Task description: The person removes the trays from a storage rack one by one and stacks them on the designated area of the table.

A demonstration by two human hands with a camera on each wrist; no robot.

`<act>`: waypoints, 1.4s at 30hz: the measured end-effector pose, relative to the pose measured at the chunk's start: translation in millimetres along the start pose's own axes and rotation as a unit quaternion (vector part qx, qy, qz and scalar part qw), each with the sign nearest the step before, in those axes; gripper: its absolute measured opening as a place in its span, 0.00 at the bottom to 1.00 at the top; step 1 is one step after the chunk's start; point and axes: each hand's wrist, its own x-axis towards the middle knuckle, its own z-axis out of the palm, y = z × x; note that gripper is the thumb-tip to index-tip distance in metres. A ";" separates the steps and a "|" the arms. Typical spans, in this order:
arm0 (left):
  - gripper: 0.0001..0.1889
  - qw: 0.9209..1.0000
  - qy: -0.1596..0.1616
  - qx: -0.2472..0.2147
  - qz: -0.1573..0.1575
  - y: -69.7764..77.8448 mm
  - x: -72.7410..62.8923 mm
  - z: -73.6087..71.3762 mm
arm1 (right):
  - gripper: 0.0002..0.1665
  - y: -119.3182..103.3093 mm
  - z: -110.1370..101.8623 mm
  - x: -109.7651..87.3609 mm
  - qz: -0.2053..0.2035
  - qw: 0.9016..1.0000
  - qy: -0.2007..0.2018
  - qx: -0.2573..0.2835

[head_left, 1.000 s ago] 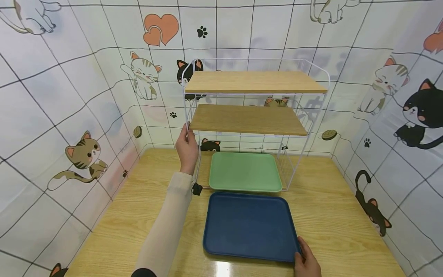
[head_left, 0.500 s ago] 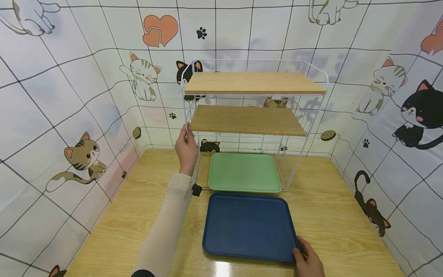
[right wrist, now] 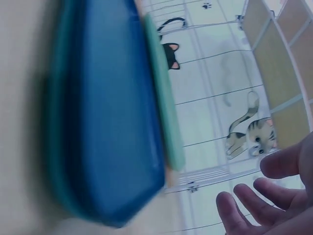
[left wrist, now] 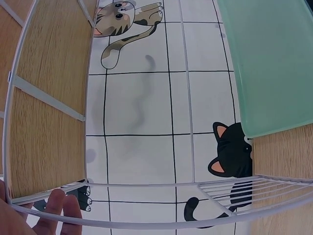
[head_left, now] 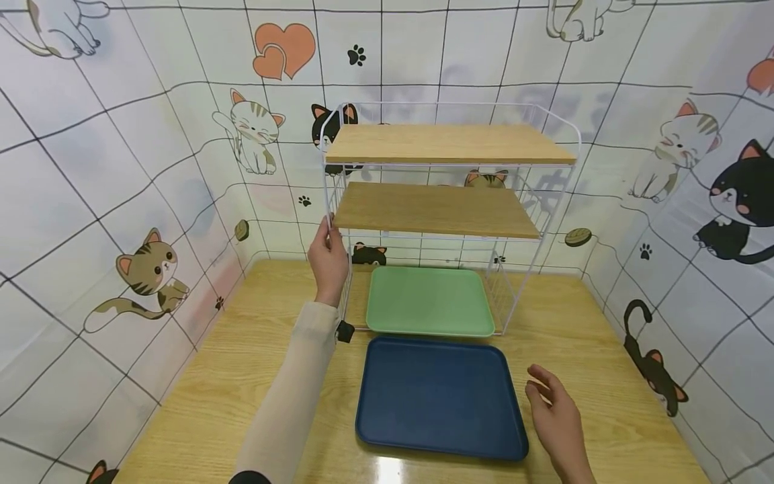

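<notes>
My left hand point(head_left: 329, 265) grips the left side of a three-tier rack point(head_left: 447, 144) with wooden shelves and a white wire frame. In the left wrist view, its fingers point(left wrist: 56, 208) curl over the frame beside a shelf. A green tray point(head_left: 429, 301) lies on the rack's bottom tier. In front of it, a navy blue tray point(head_left: 441, 396) lies on the wooden table, its far edge close to the green one. My right hand point(head_left: 557, 417) is off the navy tray's right side, holding nothing, its fingers loosely bent. The right wrist view shows its spread fingers point(right wrist: 249, 203) apart from the tray.
White walls point(head_left: 72, 202) with a printed grid and cartoon cats enclose the table on the left, back and right. Wooden table surface point(head_left: 605, 376) extends on both sides of the rack. The middle shelf point(head_left: 435, 208) overhangs the back of the green tray.
My right hand has let go of the navy tray's right edge and moved up and slightly right. The left hand keeps its hold on the rack, and both trays stay where they were.
</notes>
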 end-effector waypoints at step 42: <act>0.20 1.000 -0.004 0.025 0.007 -1.8 0.7 -1.2 | 0.41 -60.2 15.6 132.2 -0.055 0.993 -0.099 -0.013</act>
